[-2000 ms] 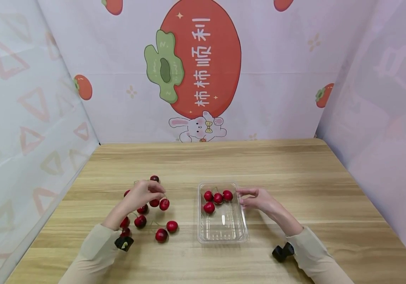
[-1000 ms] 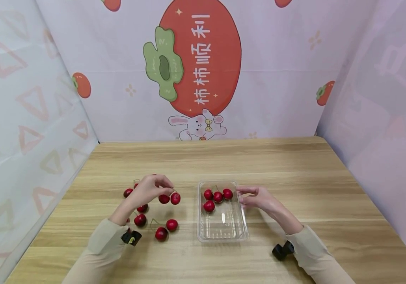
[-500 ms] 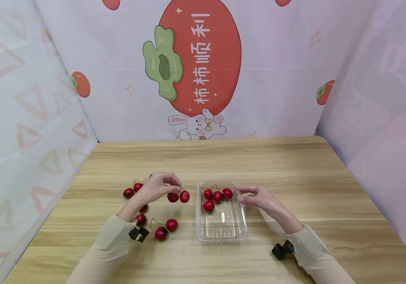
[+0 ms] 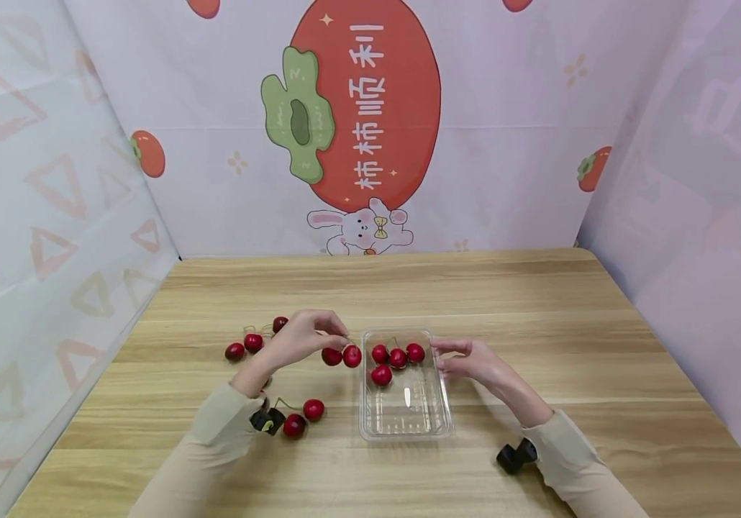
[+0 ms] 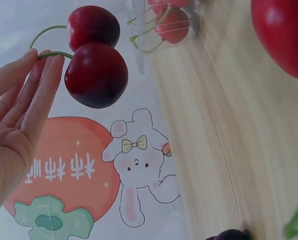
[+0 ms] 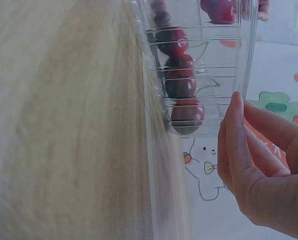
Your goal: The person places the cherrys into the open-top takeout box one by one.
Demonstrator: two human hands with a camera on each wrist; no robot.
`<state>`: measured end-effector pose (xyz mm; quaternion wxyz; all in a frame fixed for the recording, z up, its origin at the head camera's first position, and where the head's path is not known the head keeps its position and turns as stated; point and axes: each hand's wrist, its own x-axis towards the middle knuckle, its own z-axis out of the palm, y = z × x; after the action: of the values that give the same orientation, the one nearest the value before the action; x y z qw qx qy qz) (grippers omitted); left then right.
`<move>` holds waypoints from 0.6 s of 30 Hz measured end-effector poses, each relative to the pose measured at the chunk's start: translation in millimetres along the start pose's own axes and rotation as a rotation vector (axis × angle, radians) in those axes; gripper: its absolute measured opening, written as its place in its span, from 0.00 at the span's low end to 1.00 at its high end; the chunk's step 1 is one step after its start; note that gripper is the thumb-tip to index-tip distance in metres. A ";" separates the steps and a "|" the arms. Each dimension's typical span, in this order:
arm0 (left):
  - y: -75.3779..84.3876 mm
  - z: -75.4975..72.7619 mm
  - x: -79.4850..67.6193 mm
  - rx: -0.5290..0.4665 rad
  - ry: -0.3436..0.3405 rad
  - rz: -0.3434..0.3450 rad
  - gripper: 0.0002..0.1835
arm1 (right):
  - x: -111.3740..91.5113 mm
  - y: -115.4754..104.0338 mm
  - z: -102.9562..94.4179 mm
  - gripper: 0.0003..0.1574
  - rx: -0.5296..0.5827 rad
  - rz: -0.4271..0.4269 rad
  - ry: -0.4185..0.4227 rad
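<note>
Between thumb and fingertips, my left hand (image 4: 306, 337) pinches the green stems of two dark red cherries (image 5: 96, 75). They hang just left of the clear plastic container (image 4: 409, 421), close to its rim in the head view. Inside that container, several red cherries (image 4: 398, 359) lie toward its back end, their stems showing through the wall in the right wrist view. My right hand (image 4: 474, 363) grips the container's right rim near the back corner, with thumb and fingers (image 6: 234, 115) meeting at the edge.
More loose cherries (image 4: 253, 342) lie on the wooden table (image 4: 513, 288) behind and under the left forearm. A stemmed pair (image 4: 294, 426) rests nearer the front. Printed cloth (image 4: 500, 129) walls off the back and both sides. A black wrist device (image 4: 516, 456) sits at the right cuff.
My left hand has lifted the two cherries by their stems and carried them rightward to the container's left side. My right hand and the container have stayed in place.
</note>
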<state>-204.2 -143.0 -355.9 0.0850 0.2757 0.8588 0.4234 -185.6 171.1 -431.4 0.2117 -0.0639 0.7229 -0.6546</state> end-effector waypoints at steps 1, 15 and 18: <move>1.4 0.8 1.3 -0.005 -0.003 0.000 0.04 | 0.1 0.0 0.0 0.32 0.002 -0.002 -0.001; 11.3 15.9 20.4 -0.064 -0.050 0.010 0.03 | -0.6 -0.7 0.2 0.33 0.005 -0.010 -0.008; 14.3 19.6 24.6 -0.059 -0.060 0.028 0.04 | -0.5 -0.3 0.3 0.32 0.010 -0.011 -0.007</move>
<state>-211.6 -109.3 -354.9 0.1131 0.2976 0.8389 0.4414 -185.1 171.0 -430.9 0.2110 -0.0690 0.7186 -0.6591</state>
